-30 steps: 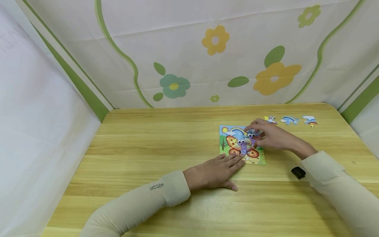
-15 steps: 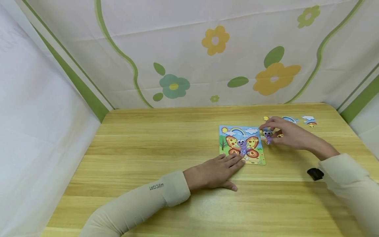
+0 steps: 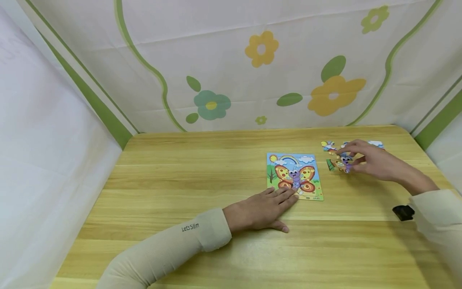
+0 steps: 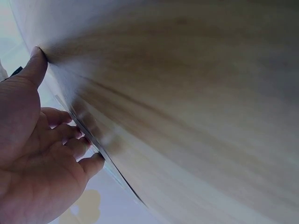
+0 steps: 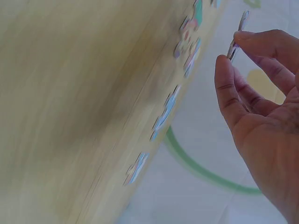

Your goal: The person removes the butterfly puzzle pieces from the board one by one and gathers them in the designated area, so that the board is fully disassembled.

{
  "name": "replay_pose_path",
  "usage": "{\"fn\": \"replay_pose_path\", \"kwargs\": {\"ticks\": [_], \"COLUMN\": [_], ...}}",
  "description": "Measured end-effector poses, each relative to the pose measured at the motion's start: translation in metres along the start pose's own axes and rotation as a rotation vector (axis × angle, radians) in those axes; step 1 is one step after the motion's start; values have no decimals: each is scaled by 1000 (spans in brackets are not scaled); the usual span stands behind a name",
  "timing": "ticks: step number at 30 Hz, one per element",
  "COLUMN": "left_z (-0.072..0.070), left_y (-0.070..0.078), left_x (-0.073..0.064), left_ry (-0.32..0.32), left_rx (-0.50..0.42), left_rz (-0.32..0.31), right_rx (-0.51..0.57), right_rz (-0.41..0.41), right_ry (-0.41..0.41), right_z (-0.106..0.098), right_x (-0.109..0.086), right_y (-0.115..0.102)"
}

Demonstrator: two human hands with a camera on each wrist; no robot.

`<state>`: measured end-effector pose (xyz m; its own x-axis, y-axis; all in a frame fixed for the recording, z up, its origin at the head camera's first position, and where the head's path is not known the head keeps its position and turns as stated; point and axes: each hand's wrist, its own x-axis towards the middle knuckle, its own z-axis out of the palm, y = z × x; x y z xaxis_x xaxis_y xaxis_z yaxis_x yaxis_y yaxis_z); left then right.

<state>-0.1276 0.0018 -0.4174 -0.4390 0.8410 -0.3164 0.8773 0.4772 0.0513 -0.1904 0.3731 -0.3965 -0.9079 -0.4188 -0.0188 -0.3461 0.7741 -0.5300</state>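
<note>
A square butterfly puzzle board lies flat on the table in the head view. My left hand rests flat at its lower edge, fingers straight over the border and thumb spread on the wood. To the right of the board, my right hand pinches a puzzle piece with a purple butterfly head between thumb and fingertips. The right wrist view catches that piece edge-on, raised off the tabletop. Partly behind it lies another puzzle piece with green on it.
Several loose pieces line the table's far right, among them a yellow-and-white piece and a cloud piece, partly covered by my right hand. A rainbow piece shows in the right wrist view. A white flowered cloth hangs behind the table.
My right hand has carried the butterfly-head piece from above the board to the right, towards the loose pieces. The left hand stays put. A green piece now shows on the table beside the held one.
</note>
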Motion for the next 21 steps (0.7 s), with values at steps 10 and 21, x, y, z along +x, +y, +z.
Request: {"fn": "replay_pose_path", "kwargs": {"ticks": [10,21], "left_z": [0,0], "left_y": [0,0], "left_x": [0,0], "left_ry": [-2,-8], "left_rx": [-1,-17], "left_rz": [-3,-4], "right_rx": [-11,-117], "right_rz": [40,18], "right_ry": [-4,35], "right_z": [-5,-4], "right_x": [-8,-11], "right_y": [27,48]}}
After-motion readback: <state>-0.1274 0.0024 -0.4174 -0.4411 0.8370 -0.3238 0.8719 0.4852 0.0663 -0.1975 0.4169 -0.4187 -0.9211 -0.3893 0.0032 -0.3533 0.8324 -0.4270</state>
